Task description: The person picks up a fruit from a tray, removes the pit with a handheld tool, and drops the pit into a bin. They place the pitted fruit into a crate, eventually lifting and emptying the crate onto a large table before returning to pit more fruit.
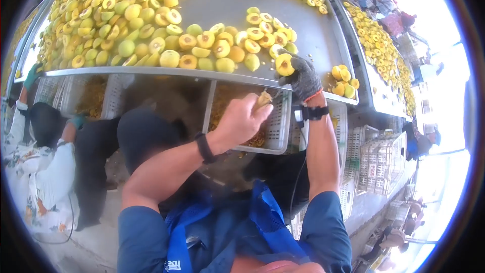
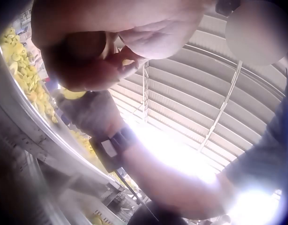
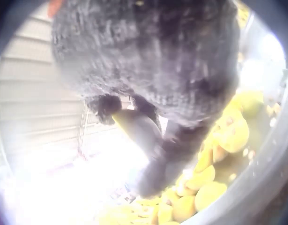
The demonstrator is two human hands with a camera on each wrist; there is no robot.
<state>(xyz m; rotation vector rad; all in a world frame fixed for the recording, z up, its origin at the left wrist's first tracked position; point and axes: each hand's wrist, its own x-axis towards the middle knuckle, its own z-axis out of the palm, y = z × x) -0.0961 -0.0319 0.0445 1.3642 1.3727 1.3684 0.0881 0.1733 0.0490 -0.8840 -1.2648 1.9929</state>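
My right hand (image 1: 305, 78), in a grey knitted glove, holds a yellow peach half (image 1: 284, 64) at the front edge of the metal table (image 1: 217, 2). Its cut face with a brown centre shows in the head view. In the right wrist view the gloved fingers curl round the same peach half (image 3: 137, 126). Just left of and below it, my bare left hand (image 1: 237, 121) grips a small tool with a light wooden handle (image 1: 263, 99); the fist hides most of it. Many peach halves (image 1: 202, 53) lie piled beyond both hands.
Below the table edge stands a white plastic crate (image 1: 275, 134) with brownish scraps. A few peach halves (image 1: 345, 76) sit at the table's right corner. Stacked crates (image 1: 381, 164) stand to the right. Another person's gloved hand (image 1: 33, 76) is at the far left.
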